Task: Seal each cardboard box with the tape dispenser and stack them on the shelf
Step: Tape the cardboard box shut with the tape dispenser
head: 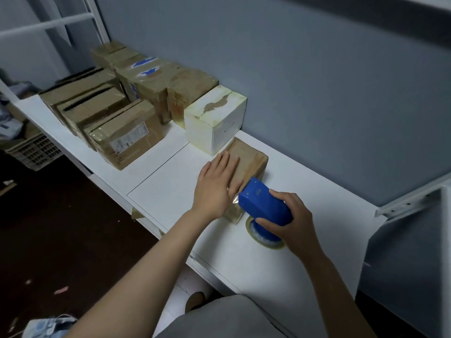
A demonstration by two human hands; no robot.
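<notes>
A small brown cardboard box [251, 158] lies on the white table [170, 186], wrapped in clear tape. My left hand [216, 185] rests flat on its top, fingers spread, pressing it down. My right hand [290, 220] grips a blue tape dispenser [262, 203], whose front edge touches the near end of the box. The roll of tape [264, 237] shows under the dispenser, close to the table. A white box [214, 118] stands just behind the brown box, against the wall.
Several taped brown boxes [122, 118] stand in rows along the table's far left. A grey wall runs behind. White metal shelf frames [410, 203] stand at the right and far left. A plastic crate [34, 148] sits on the dark floor at the left.
</notes>
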